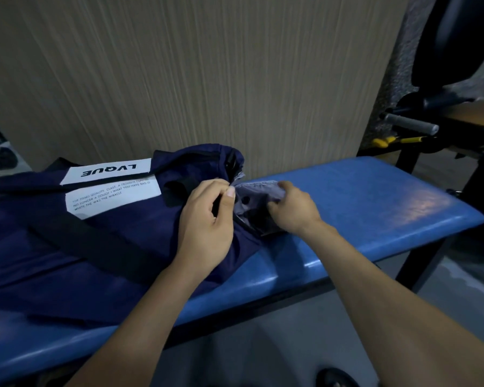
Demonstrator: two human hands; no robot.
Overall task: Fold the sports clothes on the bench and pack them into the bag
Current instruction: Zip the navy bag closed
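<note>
A navy bag (101,241) is lying across the blue bench (361,208), its open end near the middle. A grey garment (259,196) is being held at that opening, where the bag's edge is being pinched between the thumb and curled fingers of the left hand (207,219). The garment's far side is being gripped by the curled right hand (294,208).

bench (361,196): glossy blue vinyl-like padding, smooth. bag (67,247): matt navy cloth, black webbing strap (95,247). Grey garment (252,199): thin cloth, slight sheen. Wall panel (193,79): matt wood-grain.
</note>
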